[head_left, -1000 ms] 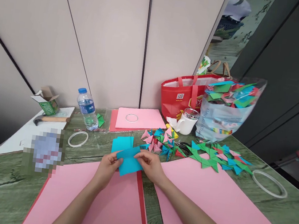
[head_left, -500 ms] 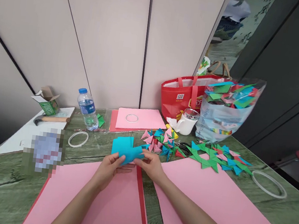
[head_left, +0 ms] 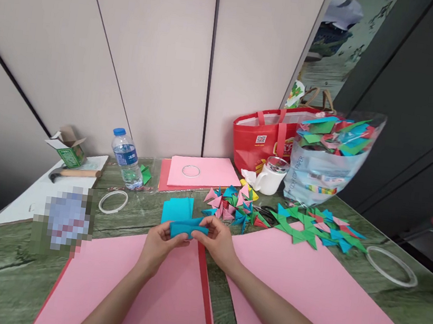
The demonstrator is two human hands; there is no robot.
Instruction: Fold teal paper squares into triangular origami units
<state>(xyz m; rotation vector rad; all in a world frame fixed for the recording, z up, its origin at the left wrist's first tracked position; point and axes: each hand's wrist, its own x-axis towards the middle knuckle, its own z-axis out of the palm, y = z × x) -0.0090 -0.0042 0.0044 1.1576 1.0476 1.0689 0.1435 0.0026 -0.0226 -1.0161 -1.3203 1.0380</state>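
Between my two hands is a partly folded sheet of blue paper (head_left: 188, 229), its lower edge bent up toward me. My left hand (head_left: 160, 245) pinches the left end, thumb in front. At the right end, the thumb and fingers of my right hand (head_left: 219, 241) close on the paper. Just behind it lies a small stack of blue paper squares (head_left: 177, 209) on the table. Beneath my hands, large pink sheets (head_left: 151, 291) with a red edge cover the near table.
Folded paper pieces (head_left: 230, 204) are heaped behind my right hand, beside scissors (head_left: 266, 214). Paper stars (head_left: 299, 226), a mug (head_left: 272, 177) and a filled plastic bag (head_left: 315, 169) stand to the right. Leftward are a water bottle (head_left: 126, 158), a white ring (head_left: 113, 202) and a hammer (head_left: 75, 173).
The blue paper has turned and its lower part is now folded up into a narrow strip. My right hand has shifted from the paper's corner to grip its right end.
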